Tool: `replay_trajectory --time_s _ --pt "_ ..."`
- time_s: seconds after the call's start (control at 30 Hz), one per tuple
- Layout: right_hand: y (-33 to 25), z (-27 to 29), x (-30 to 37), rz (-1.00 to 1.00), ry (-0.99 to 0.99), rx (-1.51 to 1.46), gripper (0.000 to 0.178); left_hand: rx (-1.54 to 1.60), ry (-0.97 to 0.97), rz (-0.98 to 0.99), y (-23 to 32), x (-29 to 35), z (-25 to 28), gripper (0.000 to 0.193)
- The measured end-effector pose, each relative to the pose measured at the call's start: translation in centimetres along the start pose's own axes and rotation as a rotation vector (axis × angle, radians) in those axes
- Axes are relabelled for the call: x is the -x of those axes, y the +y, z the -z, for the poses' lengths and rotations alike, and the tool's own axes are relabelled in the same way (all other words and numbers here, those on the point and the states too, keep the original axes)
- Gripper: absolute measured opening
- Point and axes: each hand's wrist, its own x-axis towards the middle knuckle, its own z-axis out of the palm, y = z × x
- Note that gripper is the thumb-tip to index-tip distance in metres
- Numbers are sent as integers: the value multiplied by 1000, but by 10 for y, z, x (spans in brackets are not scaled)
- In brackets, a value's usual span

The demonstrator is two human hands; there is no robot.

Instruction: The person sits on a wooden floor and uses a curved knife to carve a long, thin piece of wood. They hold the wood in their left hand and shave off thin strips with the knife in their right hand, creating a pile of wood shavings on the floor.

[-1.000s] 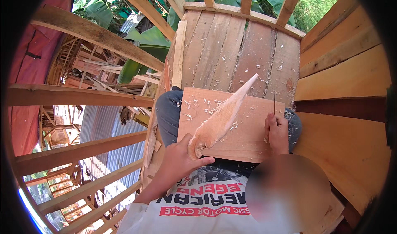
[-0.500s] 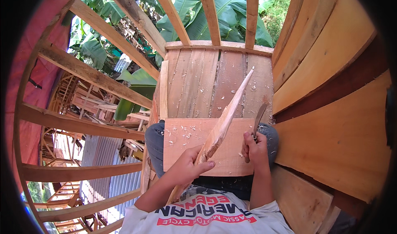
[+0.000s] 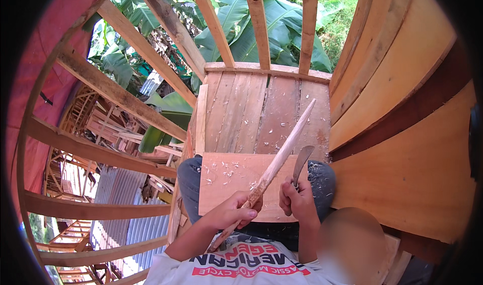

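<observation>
My left hand (image 3: 235, 210) is wrapped round the lower part of a long wooden stick (image 3: 278, 160). The stick slants up and to the right to a whittled, pale point, while bark-like rough wood shows near my fingers. In my right hand (image 3: 299, 200) is a knife with a curved blade (image 3: 302, 163), held upright to the right of the stick and apart from it. A flat wooden board (image 3: 216, 184) lies across my lap under both hands, with curled shavings (image 3: 229, 173) scattered on its left side.
Wooden floor planks (image 3: 241, 114) strewn with shavings stretch ahead to a low rail. Slatted timber bars (image 3: 100, 151) rise on the left, and broad wooden panels (image 3: 402, 164) stand close on the right. Banana leaves (image 3: 231, 28) show beyond the bars.
The stick has turned about its length and its tip sits lower. My right hand and the knife have moved left and down, nearer the stick. A blurred round shape has appeared at lower right.
</observation>
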Motion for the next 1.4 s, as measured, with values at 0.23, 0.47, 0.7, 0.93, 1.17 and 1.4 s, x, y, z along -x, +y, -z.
replay_trajectory --time_s 0.23,0.47,0.7,0.93,1.17,1.4 --pt "-2 4 6 36 -33 -37 38 -387 333 97 17 3 -20 27" --pt "-11 -3 13 234 -37 319 60 -715 446 -85 18 11 -23 36" --pt "-11 5 7 355 125 773 62 -961 630 -56 33 26 -29 33" --pt "-7 19 -1 457 200 958 66 -974 626 32 24 41 -32 31" --pt "-11 41 -7 510 399 1009 69 -960 556 67 17 45 -37 31" --pt "-9 48 -4 435 307 803 71 -817 602 13 8 43 -31 32"
